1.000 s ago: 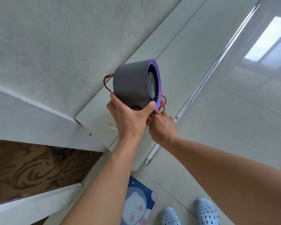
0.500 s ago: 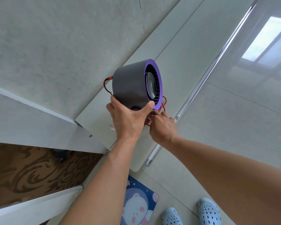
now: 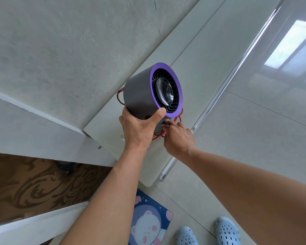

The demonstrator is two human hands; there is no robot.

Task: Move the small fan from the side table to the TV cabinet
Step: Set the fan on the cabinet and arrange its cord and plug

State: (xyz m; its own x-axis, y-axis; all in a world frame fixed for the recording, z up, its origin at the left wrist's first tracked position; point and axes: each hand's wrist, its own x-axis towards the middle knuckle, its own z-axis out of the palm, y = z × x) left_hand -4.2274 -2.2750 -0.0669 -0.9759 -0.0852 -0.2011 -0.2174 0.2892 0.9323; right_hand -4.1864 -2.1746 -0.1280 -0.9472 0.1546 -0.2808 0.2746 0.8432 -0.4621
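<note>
Grey fan (image 3: 140, 96) on cabinet top (image 3: 193, 55); red cable (image 3: 178, 119) beneath.

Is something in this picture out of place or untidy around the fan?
The red cable lies in loose loops under and behind the small fan, not coiled. The left hand holds the fan; the right hand touches its base.

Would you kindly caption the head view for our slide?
Left hand grips the small fan over the white cabinet top; right hand touches its base.
</note>
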